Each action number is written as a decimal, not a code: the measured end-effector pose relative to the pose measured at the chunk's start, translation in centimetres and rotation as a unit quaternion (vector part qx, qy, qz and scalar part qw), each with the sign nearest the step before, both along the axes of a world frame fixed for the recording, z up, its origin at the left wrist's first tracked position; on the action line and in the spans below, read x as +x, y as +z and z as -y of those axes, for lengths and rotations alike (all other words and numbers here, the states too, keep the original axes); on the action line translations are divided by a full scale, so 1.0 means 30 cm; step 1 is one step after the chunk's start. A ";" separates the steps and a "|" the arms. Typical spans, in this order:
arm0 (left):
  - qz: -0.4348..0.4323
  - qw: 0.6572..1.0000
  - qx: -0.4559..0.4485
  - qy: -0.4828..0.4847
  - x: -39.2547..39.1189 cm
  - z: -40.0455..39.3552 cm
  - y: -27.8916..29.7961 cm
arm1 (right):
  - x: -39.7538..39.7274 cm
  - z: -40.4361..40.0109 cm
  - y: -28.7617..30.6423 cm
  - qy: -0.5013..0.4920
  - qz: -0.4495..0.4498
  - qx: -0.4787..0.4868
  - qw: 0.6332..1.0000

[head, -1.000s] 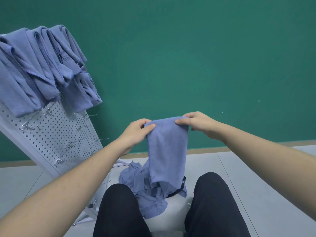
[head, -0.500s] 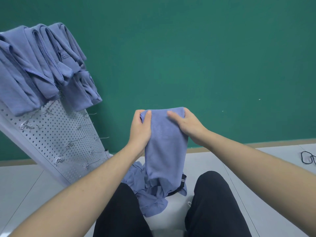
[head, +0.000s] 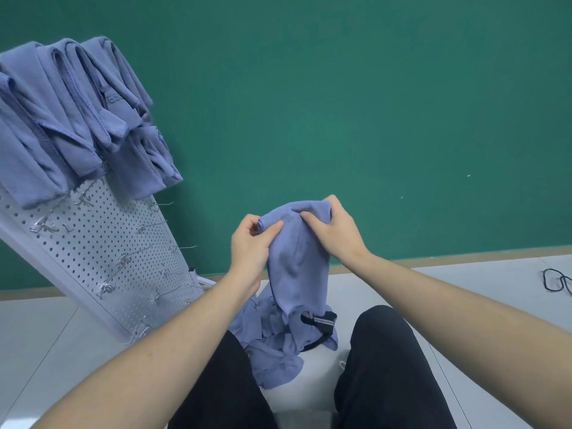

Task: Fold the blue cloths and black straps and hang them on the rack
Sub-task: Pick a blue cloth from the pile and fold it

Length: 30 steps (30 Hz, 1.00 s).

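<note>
Seated person holding a blue cloth upright in both hands, rack to the left.

The perforated white rack [head: 102,255] leans against the green wall [head: 371,103], with folded blue cloths [head: 71,119] draped over its top. The held cloth [head: 297,261] hangs above a pile of blue cloths [head: 272,351] and a black strap [head: 318,320] between the knees. The left hand [head: 250,249] and right hand [head: 334,233] pinch its top edge, fingers curled.

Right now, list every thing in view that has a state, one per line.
Held blue cloth: folded, hanging, pinched at its top.
Left hand: grips the cloth.
Right hand: grips the cloth.
Cloth pile: crumpled, unfolded.
Black strap: in the pile.
Rack cloths: folded, hung.
Pegboard rack: lower hooks bare.
</note>
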<state>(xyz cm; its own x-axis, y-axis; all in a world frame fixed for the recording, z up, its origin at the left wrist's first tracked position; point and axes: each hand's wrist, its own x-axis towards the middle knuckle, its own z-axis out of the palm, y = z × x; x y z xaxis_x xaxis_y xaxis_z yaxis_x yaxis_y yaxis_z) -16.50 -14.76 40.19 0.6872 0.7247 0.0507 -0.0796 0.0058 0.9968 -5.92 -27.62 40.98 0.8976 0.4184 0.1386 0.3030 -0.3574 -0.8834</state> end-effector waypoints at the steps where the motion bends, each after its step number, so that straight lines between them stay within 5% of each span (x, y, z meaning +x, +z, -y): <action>1: -0.002 0.999 0.042 0.024 0.002 0.004 -0.004 | -0.006 0.000 -0.001 -0.008 0.008 -0.009 1.000; 13: 0.030 0.993 0.099 0.064 0.021 0.094 -0.002 | -0.107 -0.047 0.007 0.015 0.044 0.024 0.999; 21: 0.046 0.997 -0.034 0.045 0.023 0.110 0.031 | -0.123 -0.047 0.046 0.062 -0.143 0.217 0.964; 30: 0.076 0.995 -0.062 0.007 0.016 0.069 0.027 | -0.123 -0.033 0.058 0.155 -0.209 0.252 0.932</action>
